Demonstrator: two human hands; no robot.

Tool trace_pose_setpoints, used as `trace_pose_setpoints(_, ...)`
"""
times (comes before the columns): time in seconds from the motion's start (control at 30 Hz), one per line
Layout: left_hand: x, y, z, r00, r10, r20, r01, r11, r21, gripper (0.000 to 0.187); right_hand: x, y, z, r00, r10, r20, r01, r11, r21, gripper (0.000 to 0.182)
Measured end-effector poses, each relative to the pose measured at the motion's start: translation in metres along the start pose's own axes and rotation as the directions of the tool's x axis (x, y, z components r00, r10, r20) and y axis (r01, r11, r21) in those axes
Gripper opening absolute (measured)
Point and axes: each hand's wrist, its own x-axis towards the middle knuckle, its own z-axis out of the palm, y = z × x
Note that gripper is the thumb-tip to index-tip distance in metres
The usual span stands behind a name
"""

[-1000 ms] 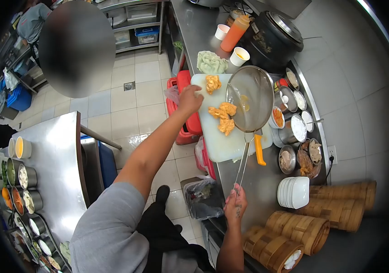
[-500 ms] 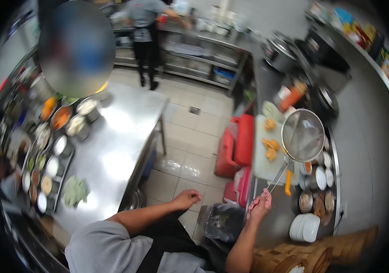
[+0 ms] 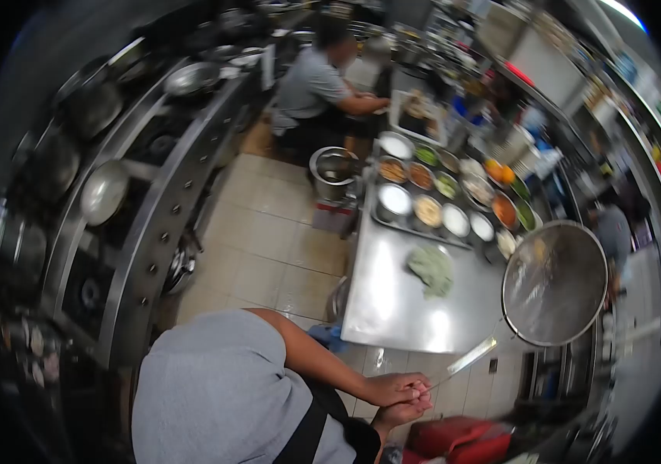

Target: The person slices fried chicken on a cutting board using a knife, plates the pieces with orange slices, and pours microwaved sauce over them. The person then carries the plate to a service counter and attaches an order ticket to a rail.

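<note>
My two hands meet low in the picture, fingers curled shut around the end of a long metal handle. The left hand [image 3: 398,387] lies on top, its knuckles toward the camera; the right hand [image 3: 402,410] sits just under it, partly hidden, and it too seems wrapped on the handle, though I cannot see all its fingers. From that grip the handle runs up and to the right to a large round wire strainer [image 3: 554,283], tilted and held in the air over the right end of a steel table [image 3: 392,301]. I can make out nothing lying in the mesh.

On the table, just left of the strainer, sits a crumpled green cloth [image 3: 432,269]. Beyond it stands a tray of round metal pots [image 3: 442,197] holding sauces and chopped food in white, orange, green and brown. A steel bucket [image 3: 334,172] stands on the floor at the table's far end. Behind it a co-worker in a grey shirt [image 3: 312,85] bends over a counter. Along the left runs a cooking range with woks and pans [image 3: 102,189], across the tiled floor [image 3: 269,240] from the table. Something red [image 3: 462,441] lies low by my hands, too blurred to name.
</note>
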Motion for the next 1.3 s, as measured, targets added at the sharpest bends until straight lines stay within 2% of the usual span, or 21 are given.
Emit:
trace_pose_setpoints(0.07,-0.021,0.015,-0.049,0.958,0.151,-0.243,-0.132,0.987,0.092,0.036,-0.004,0.022,0.06,0.98,0.03,0.195,0.052,0.915,-0.4,0.049)
trace_pose_setpoints(0.17,-0.047,0.056,-0.145,0.854,0.215,-0.474,-0.188,0.977,0.103,0.035,-0.003,0.069,0.157,0.854,0.078,0.514,0.176,0.887,-0.427,0.068)
trace_pose_setpoints(0.23,-0.053,0.105,-0.21,0.812,-0.014,-0.583,-0.326,0.817,-0.475,0.029,-0.001,0.082,0.217,0.743,0.156,0.651,0.126,0.923,-0.364,0.086)
trace_pose_setpoints(0.3,-0.063,0.138,-0.3,0.631,0.09,-0.771,-0.251,0.963,-0.093,0.023,0.0,0.105,0.261,0.694,0.159,0.702,0.168,0.912,-0.373,0.081)
trace_pose_setpoints(0.37,-0.08,0.167,-0.408,0.503,0.152,-0.851,-0.153,0.984,0.085,0.021,-0.002,0.136,0.292,0.713,0.239,0.659,0.061,0.915,-0.399,0.072)
trace_pose_setpoints(0.4,-0.091,0.185,-0.463,0.414,0.169,-0.895,-0.204,0.975,0.09,0.019,-0.003,0.158,0.301,0.702,0.304,0.644,-0.023,0.913,-0.407,0.064)
trace_pose_setpoints(0.5,-0.125,0.243,-0.625,0.138,0.162,-0.977,-0.037,0.987,0.158,0.021,-0.016,0.196,0.326,0.68,0.551,0.484,-0.237,0.79,-0.565,0.054)
trace_pose_setpoints(0.53,-0.136,0.248,-0.684,0.08,0.215,-0.973,-0.068,0.975,0.209,0.01,-0.023,0.204,0.334,0.679,0.573,0.459,-0.231,0.76,-0.608,0.052)
trace_pose_setpoints(0.7,-0.181,0.288,-0.886,-0.142,-0.016,-0.99,-0.182,0.983,0.01,0.004,-0.024,0.207,0.365,0.719,0.6,0.351,-0.15,0.627,-0.764,0.039)
trace_pose_setpoints(0.87,-0.205,0.298,-0.975,-0.182,-0.14,-0.973,-0.372,0.926,-0.064,0.005,-0.005,0.198,0.363,0.789,0.559,0.255,-0.154,0.581,-0.799,0.036)
trace_pose_setpoints(0.9,-0.225,0.245,-1.067,-0.05,-0.144,-0.988,-0.448,0.888,-0.106,0.004,-0.003,0.193,0.364,0.803,0.559,0.206,-0.181,0.558,-0.81,0.035)
trace_pose_setpoints(0.93,-0.244,0.249,-1.069,-0.19,-0.134,-0.973,-0.423,0.905,-0.042,0.007,0.002,0.192,0.364,0.816,0.537,0.215,-0.159,0.566,-0.809,0.035)
trace_pose_setpoints(0.97,-0.261,0.193,-1.156,0.072,-0.053,-0.996,-0.607,0.79,-0.086,0.001,0.003,0.189,0.362,0.841,0.501,0.202,-0.149,0.575,-0.804,0.035)
trace_pose_setpoints(1.07,-0.29,0.237,-1.127,0.267,0.299,-0.916,-0.612,0.787,0.078,0.019,0.002,0.175,0.358,0.861,0.5,0.095,-0.189,0.488,-0.852,0.034)
trace_pose_setpoints(1.1,-0.279,0.252,-1.113,0.237,0.146,-0.961,-0.672,0.739,-0.053,0.028,-0.003,0.176,0.349,0.889,0.437,0.135,-0.144,0.547,-0.824,0.034)
trace_pose_setpoints(1.13,-0.269,0.266,-1.089,0.303,-0.005,-0.953,-0.715,0.66,-0.231,0.043,-0.006,0.158,0.361,0.897,0.416,0.152,-0.052,0.439,-0.897,0.032)
trace_pose_setpoints(1.17,-0.272,0.265,-1.079,0.424,-0.051,-0.904,-0.622,0.71,-0.331,0.051,-0.01,0.151,0.359,0.913,0.38,0.151,-0.062,0.495,-0.867,0.031)
trace_pose_setpoints(1.2,-0.268,0.245,-1.094,0.3,-0.023,-0.954,-0.595,0.777,-0.206,0.049,-0.014,0.148,0.348,0.923,0.371,0.106,-0.102,0.5,-0.86,0.031)
trace_pose_setpoints(1.23,-0.255,0.253,-1.046,0.365,-0.142,-0.92,-0.619,0.701,-0.354,0.046,-0.013,0.151,0.337,0.923,0.372,0.097,-0.119,0.516,-0.848,0.03)
trace_pose_setpoints(1.27,-0.247,0.237,-1.031,0.313,-0.057,-0.948,-0.55,0.803,-0.23,0.041,-0.013,0.153,0.327,0.943,0.319,0.095,-0.099,0.541,-0.835,0.029)
trace_pose_setpoints(1.3,-0.237,0.195,-1.047,0.457,0.048,-0.888,-0.437,0.882,-0.178,0.037,-0.017,0.146,0.308,0.96,0.267,0.083,-0.085,0.562,-0.823,0.028)
